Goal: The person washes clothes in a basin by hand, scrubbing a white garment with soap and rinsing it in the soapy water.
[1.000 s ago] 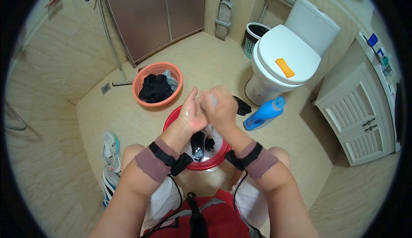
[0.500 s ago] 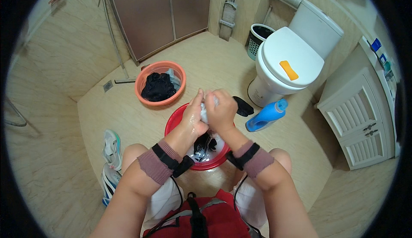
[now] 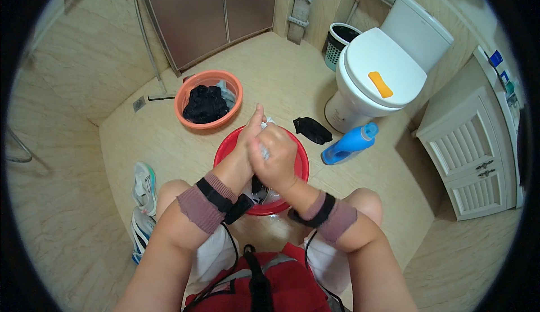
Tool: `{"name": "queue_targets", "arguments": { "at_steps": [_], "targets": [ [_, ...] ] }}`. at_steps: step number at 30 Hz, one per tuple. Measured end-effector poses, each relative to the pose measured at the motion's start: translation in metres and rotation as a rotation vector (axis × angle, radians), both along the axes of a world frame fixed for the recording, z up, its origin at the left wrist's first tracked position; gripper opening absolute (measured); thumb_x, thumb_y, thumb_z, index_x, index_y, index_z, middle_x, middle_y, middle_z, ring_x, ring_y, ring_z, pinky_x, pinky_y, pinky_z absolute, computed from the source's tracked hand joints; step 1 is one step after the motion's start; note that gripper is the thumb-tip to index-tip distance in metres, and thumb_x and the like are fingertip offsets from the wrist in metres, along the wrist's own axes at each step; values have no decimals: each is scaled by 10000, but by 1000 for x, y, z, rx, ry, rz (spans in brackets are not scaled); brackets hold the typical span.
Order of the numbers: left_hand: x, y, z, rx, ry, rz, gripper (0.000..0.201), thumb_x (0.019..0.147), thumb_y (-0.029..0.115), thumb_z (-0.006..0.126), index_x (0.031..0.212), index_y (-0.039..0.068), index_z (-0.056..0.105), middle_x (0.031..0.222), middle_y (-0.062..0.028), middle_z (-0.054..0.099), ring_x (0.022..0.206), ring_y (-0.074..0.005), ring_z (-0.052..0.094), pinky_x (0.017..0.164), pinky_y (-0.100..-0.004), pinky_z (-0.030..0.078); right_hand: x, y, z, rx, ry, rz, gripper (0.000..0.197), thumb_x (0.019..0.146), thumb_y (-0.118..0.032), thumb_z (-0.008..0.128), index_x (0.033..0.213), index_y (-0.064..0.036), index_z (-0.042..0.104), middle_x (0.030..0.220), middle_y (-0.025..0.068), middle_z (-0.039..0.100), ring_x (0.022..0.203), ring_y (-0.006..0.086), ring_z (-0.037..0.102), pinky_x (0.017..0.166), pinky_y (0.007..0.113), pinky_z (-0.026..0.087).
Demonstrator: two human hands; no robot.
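a pale cloth (image 3: 264,152), mostly hidden, is clamped between the left hand (image 3: 245,146) and the right hand (image 3: 277,150), pressed together above the red basin (image 3: 303,164). it should be soft, light, perhaps slippery, and best gripped by its bunched middle. beyond, a black cloth (image 3: 313,130) and blue bottle (image 3: 350,145) are seen on the floor (image 3: 270,75).

Pale cloth (image 3: 264,152) mostly hidden
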State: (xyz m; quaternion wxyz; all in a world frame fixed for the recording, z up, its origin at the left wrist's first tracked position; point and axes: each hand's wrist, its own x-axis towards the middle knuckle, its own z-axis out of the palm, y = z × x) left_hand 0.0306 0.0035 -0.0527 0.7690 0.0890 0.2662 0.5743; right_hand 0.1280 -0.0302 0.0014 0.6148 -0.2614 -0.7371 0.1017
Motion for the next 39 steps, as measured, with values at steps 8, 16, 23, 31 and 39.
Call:
{"name": "queue_targets", "arguments": {
  "at_steps": [8,16,23,31,39],
  "targets": [
    [15,-2,30,-31,359,-120,413,964,496,434,1105,119,523,964,-75,607,857,-196,607,768,-373,507,48,92,-27,-882,360,-93,297,902,-259,583,686,-57,555,610,44,492,567,112,478,500,314,373],
    [6,-3,17,832,1571,-97,804,630,331,830,1265,6,458,1163,-197,573,1021,-265,592,856,-354,481,55,81,-5,-855,204,135,295,909,-294,587,792,-27,633,634,-30,534,617,79,484,542,277,391],
    [16,-5,51,356,682,-48,391,784,74,644,1149,-1,527,1010,-58,607,935,-176,602,855,-324,478,54,70,6,-866,305,459,751,830,-328,694,1406,-53,298,1274,176,486,1153,188,488,905,306,446],
    [-12,0,69,359,-23,130,214,811,110,650,987,16,574,874,-95,608,848,-207,611,828,-390,514,43,54,-44,-1097,-147,694,826,695,-55,740,1401,-44,311,1224,154,528,1066,202,557,915,327,450],
    [-39,36,35,199,-3,405,515,788,21,553,1267,108,385,993,-103,586,888,-220,584,771,-369,513,38,11,15,-438,-82,332,643,732,-70,690,1341,-119,487,1162,187,611,941,276,654,808,357,512]
  ]
}}
